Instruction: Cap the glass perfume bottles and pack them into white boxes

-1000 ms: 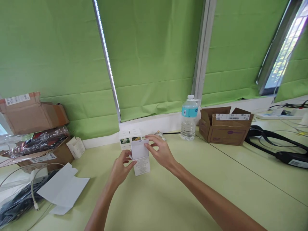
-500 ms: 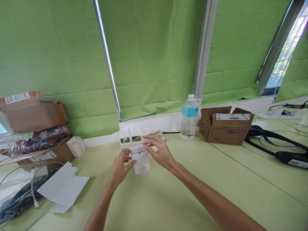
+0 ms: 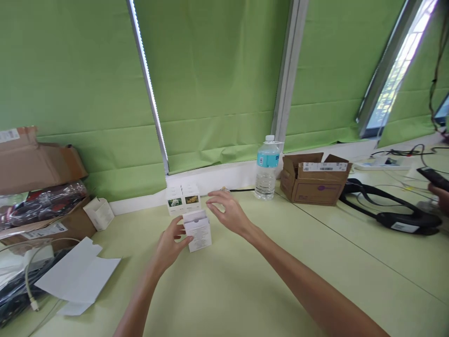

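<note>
White carton (image 3: 198, 232) upright on the green tabletop (image 3: 224, 285), long axis vertical, printed face toward the viewer, top slot upward. The left hand (image 3: 170, 245) has thumb and fingers parted about its left side; the right hand (image 3: 229, 213), beyond its upper right, holds thumb and fingers slightly apart.

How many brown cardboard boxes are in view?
3: an open box right of the bottle, and two stacked at the picture's left, an upper box and a lower box. Others may hide behind that stack.
</note>
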